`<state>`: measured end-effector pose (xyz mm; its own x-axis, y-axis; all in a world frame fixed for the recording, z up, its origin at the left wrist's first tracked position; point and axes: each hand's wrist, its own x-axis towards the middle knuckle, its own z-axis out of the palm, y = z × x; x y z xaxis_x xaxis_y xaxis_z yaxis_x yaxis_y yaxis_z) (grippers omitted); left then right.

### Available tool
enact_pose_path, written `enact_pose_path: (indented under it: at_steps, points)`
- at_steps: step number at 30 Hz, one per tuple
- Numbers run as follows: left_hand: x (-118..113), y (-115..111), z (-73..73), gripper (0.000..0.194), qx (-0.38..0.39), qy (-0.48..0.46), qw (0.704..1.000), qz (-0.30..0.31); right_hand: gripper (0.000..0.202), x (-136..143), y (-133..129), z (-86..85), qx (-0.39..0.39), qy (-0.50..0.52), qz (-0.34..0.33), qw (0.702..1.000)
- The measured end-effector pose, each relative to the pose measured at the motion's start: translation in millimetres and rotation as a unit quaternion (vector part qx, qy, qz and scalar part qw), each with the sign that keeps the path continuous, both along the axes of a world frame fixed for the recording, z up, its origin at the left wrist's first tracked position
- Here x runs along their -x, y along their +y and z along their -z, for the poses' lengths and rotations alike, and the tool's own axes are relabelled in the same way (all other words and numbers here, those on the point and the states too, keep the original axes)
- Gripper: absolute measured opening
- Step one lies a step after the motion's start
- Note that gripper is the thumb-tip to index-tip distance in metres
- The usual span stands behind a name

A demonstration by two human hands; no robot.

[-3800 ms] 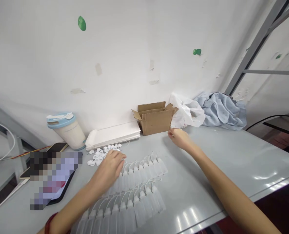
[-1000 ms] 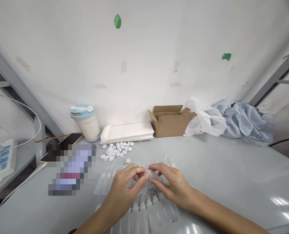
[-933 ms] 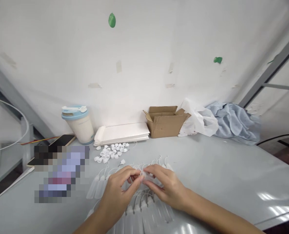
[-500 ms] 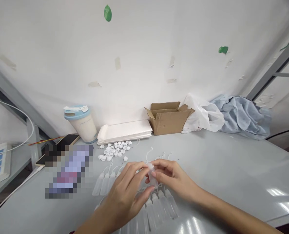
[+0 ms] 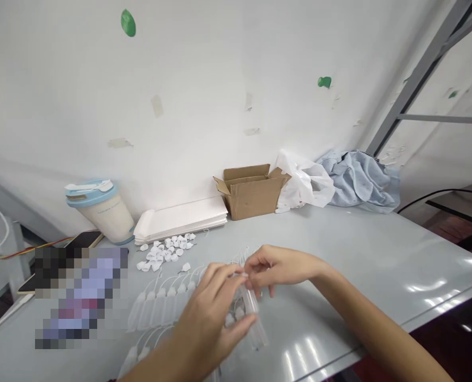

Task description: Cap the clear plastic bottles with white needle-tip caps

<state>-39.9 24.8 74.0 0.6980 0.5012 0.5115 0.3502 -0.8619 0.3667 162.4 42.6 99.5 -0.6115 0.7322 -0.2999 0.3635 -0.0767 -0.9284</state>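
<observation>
My left hand [image 5: 204, 313] is closed at a small translucent plastic bottle [image 5: 251, 301], its fingertips on the neck and its thumb lower down beside the body. My right hand [image 5: 273, 265] pinches at the top of the same bottle from the right, and these fingers hide most of its cap. The bottle tilts, its base toward me. To the left, partly behind my left hand, lies a row of similar translucent bottles [image 5: 152, 310] with thin strings or tubes at their tops. More of them lie below, largely covered by my left forearm.
Beyond the bottles is a pile of small white caps [image 5: 166, 252], with one loose cap [image 5: 186, 267] nearer. Along the wall stand a lidded cup [image 5: 108, 215], white envelopes [image 5: 182, 217], an open cardboard box [image 5: 255, 196], a plastic bag [image 5: 305, 180] and blue cloth [image 5: 359, 180].
The view has turned to the right, so the background sits further left. My right hand has swung over with its wrist higher, and its fingers now point down at the bottle's top.
</observation>
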Motion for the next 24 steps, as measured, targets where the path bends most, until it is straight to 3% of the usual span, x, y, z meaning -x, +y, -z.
enact_pose_path:
  at_steps: [3, 6, 14, 24]
  points:
    - [-11.3, -15.7, 13.6, 0.038, 0.025, -0.009, 0.999, 0.020, 0.014, -15.0, 2.9, -5.3, 0.040, -0.098, -0.144, 0.984]
    - [-20.2, -25.9, 26.8, 0.034, 0.033, 0.014, 0.999, 0.038, 0.013, -21.6, 6.1, -4.2, 0.068, -0.144, -0.212, 0.964]
    - [-29.6, -31.9, 43.8, 0.027, 0.020, 0.105, 0.994, -0.005, 0.008, -18.3, 12.4, 8.0, 0.089, -0.188, -0.225, 0.952]
    - [-26.4, -32.6, 42.5, 0.031, 0.053, 0.141, 0.988, -0.006, 0.004, -13.3, 13.3, 13.2, 0.133, -0.181, -0.247, 0.943]
